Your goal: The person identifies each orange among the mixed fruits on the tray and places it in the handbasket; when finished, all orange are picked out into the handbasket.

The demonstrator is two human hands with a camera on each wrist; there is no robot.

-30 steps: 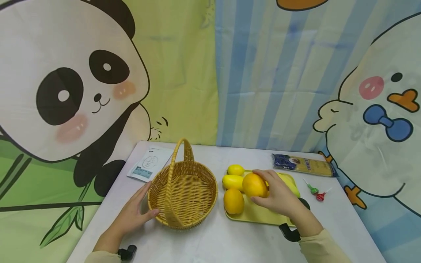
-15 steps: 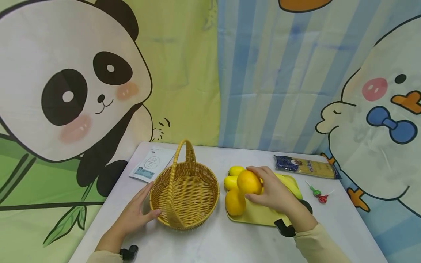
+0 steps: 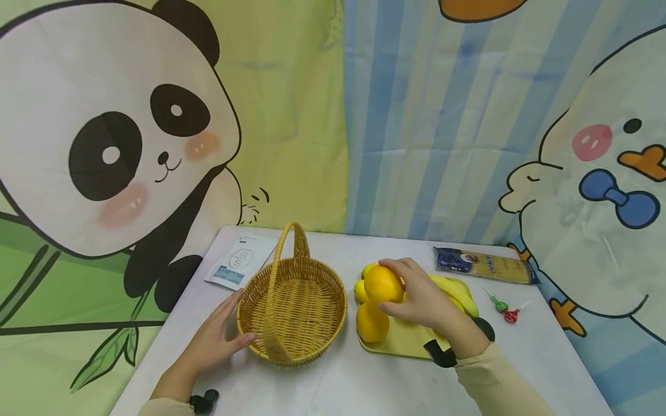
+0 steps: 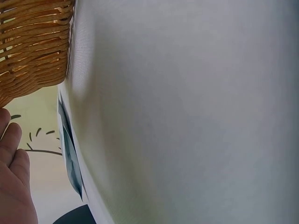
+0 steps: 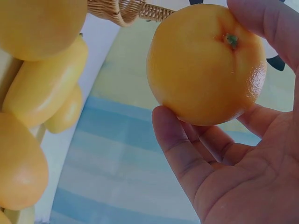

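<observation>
An orange fruit is gripped between the thumb and fingers of my right hand, raised above the left part of a yellow-green tray. Another orange fruit lies on the tray just below it. Yellow fruits are partly hidden behind the held one. My left hand rests its fingers and thumb against the left side of a wicker basket, which stands upright with its handle up and nothing inside.
Behind the basket's left side lies a white packet. At the back right is a pasta packet, with a green lollipop and a red lollipop in front. Bananas and a dark round item are at the tray's right.
My right hand has carried the orange fruit leftward and slightly up, over the tray's left side. The left hand keeps its place at the basket.
</observation>
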